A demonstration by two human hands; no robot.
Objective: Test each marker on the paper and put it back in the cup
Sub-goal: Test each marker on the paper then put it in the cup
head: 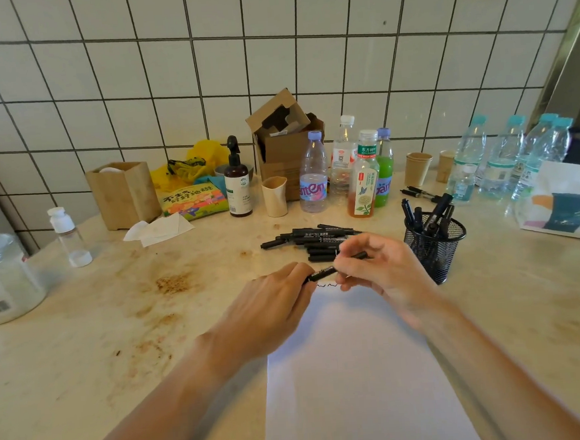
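Observation:
A black marker (324, 272) lies level between my two hands, just above the top edge of the white paper (357, 369). My left hand (271, 310) grips its left end and my right hand (381, 268) pinches its right part. A short black squiggle (327, 285) shows on the paper under the marker. A pile of several black markers (312, 240) lies on the counter behind my hands. The black mesh cup (434, 244) stands to the right of my right hand with several markers upright in it.
Bottles (313, 177), paper cups (417, 168), a cardboard box (284, 134), a spray bottle (237, 184) and a wooden box (123, 193) line the tiled wall. A clear jar (4, 277) stands far left, water bottles (504, 156) and a bag (565, 200) far right.

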